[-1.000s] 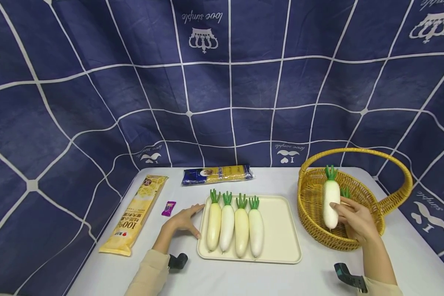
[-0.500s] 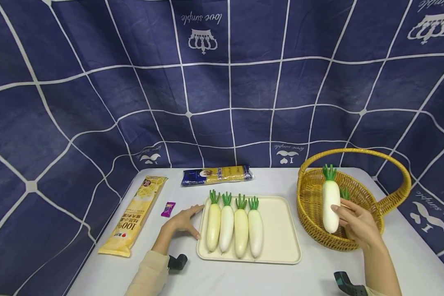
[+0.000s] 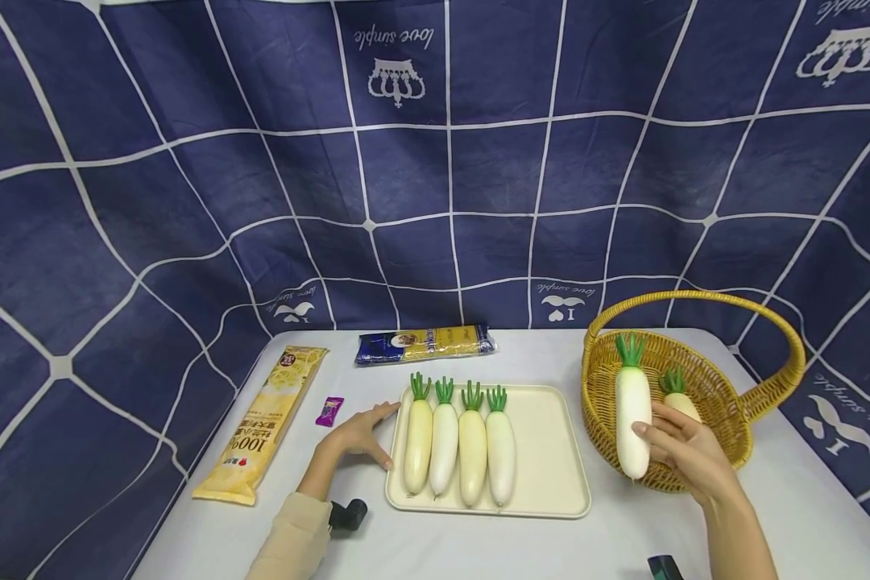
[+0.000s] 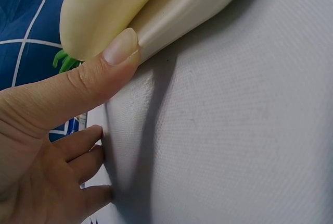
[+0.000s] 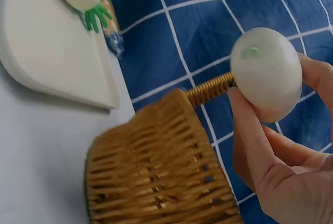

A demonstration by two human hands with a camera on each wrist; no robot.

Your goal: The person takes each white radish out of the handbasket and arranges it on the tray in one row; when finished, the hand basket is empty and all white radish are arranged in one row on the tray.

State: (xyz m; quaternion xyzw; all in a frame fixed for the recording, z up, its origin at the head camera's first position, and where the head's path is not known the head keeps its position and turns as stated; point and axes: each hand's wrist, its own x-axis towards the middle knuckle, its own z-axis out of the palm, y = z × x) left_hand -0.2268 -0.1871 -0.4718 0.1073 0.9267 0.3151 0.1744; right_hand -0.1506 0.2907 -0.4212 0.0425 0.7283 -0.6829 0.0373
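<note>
My right hand (image 3: 696,455) pinches a white radish (image 3: 632,423) with a green top, upright above the near left part of the wicker basket (image 3: 741,435). The right wrist view shows the radish (image 5: 268,73) end-on between thumb and fingers. Behind that hand, a yellowish radish (image 3: 681,403) lies inside the basket, partly hidden. My left hand (image 3: 355,435) rests at the left rim of the cream tray (image 3: 551,451), its thumb (image 4: 117,54) touching the tray's edge. Several radishes, white and yellowish, lie side by side on the tray, the leftmost radish (image 3: 418,447) being yellowish.
A blue and yellow pasta packet (image 3: 428,344) lies behind the tray. To the left are a small purple candy wrapper (image 3: 329,410) and a long yellow pasta packet (image 3: 261,423). The basket's tall handle (image 3: 703,296) arches over it. A blue checked cloth (image 3: 493,177) hangs behind the table.
My right hand has moved the white radish left and toward me, uncovering more of the yellowish radish in the basket. The left hand stays at the tray.
</note>
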